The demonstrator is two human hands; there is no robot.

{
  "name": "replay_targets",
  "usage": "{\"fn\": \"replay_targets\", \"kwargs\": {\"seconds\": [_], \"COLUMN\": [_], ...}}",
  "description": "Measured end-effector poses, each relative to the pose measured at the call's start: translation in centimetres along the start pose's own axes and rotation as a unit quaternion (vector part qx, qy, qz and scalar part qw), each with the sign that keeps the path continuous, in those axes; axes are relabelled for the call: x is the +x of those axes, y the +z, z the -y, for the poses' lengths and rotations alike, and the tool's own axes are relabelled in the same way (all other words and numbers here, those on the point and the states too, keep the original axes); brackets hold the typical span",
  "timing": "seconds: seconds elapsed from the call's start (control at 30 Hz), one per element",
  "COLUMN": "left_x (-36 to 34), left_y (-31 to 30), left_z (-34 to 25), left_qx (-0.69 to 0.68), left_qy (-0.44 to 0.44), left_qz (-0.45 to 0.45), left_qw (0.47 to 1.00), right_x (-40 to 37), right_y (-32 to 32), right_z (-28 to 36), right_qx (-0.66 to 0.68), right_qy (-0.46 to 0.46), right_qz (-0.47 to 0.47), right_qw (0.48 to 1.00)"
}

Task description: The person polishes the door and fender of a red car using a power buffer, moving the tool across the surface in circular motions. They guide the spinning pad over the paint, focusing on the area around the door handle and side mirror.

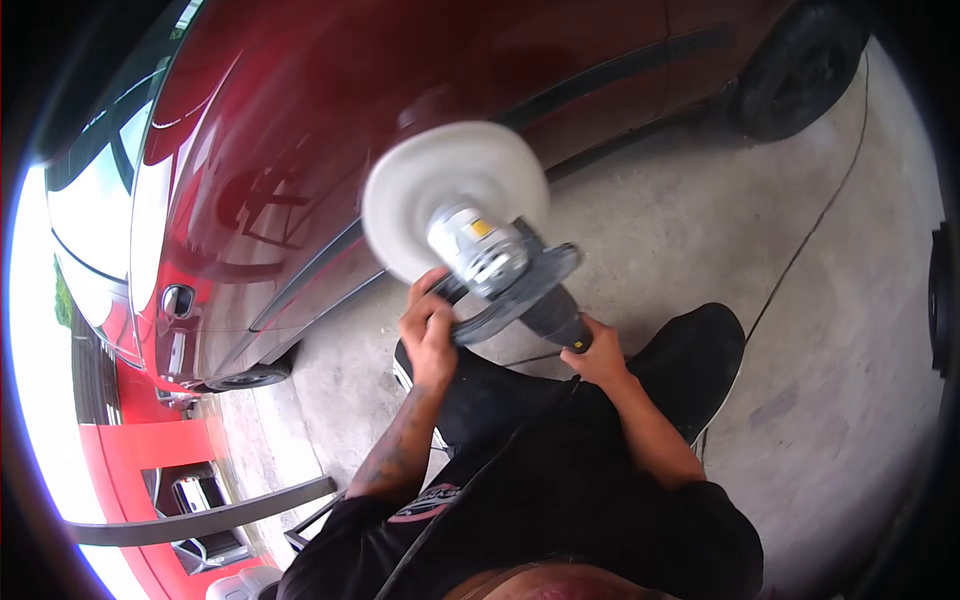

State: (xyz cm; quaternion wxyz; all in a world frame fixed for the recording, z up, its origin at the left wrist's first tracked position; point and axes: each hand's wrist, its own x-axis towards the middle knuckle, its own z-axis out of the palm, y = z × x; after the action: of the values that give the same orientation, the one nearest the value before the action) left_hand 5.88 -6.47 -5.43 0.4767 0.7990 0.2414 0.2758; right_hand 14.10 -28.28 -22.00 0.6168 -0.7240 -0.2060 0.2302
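A polishing machine [477, 243] with a round white pad [395, 190] is held between my hands, the pad toward the side of a dark red car [330, 110]. The pad's surface is smeared, as if by motion; whether it touches the car is hard to tell. My left hand [430, 325] is closed around the black front handle. Farther back, my right hand [598, 352] wraps the machine's black rear body.
A cable [822, 215] runs over the concrete floor [690, 240] at the right. Wheels of the car [803, 75] show at upper right and lower left. A grey bar [230, 512] and a red wall [125, 480] stand at lower left.
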Motion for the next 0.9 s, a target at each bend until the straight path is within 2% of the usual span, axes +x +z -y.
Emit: {"fn": "replay_targets", "kwargs": {"seconds": [0.07,0.1,0.17,0.27,0.47,0.53,0.67,0.7,0.9], "left_x": [-2.3,-3.2,-4.0,-3.8,-1.1,0.4,2.9,3.6,7.4], "left_y": [-2.5,-3.7,-4.9,-5.1,-2.3,-0.9,1.9,2.8,9.1], "left_z": [0.9,1.6,1.7,1.8,-0.8,-0.8,-1.3,-1.9,-5.9], "left_qx": [-0.041,-0.038,-0.095,-0.121,-0.066,-0.034,-0.050,-0.018,0.041], "left_qy": [-0.030,-0.015,-0.061,-0.082,-0.053,-0.010,0.006,0.043,0.071], "left_qz": [-0.065,-0.076,-0.138,-0.145,-0.024,0.021,0.062,0.083,0.146], "left_qw": [0.997,0.996,0.984,0.979,0.996,0.999,0.997,0.995,0.986], "right_x": [0.1,0.4,0.7,0.5,-1.0,-1.2,-1.2,-1.1,0.1], "right_y": [1.2,1.9,3.1,4.0,2.5,1.9,1.6,1.3,-0.4], "right_z": [0.6,0.8,1.3,0.7,0.7,0.6,-0.5,-0.4,0.2], "right_qx": [-0.031,-0.032,-0.033,-0.035,-0.010,0.020,0.074,0.082,0.130], "right_qy": [-0.026,-0.034,-0.052,-0.041,-0.001,0.006,0.001,0.013,0.050], "right_qz": [0.055,0.077,0.120,0.126,0.036,0.005,-0.071,-0.083,-0.167], "right_qw": [0.998,0.996,0.991,0.991,0.999,1.000,0.995,0.993,0.976]}}
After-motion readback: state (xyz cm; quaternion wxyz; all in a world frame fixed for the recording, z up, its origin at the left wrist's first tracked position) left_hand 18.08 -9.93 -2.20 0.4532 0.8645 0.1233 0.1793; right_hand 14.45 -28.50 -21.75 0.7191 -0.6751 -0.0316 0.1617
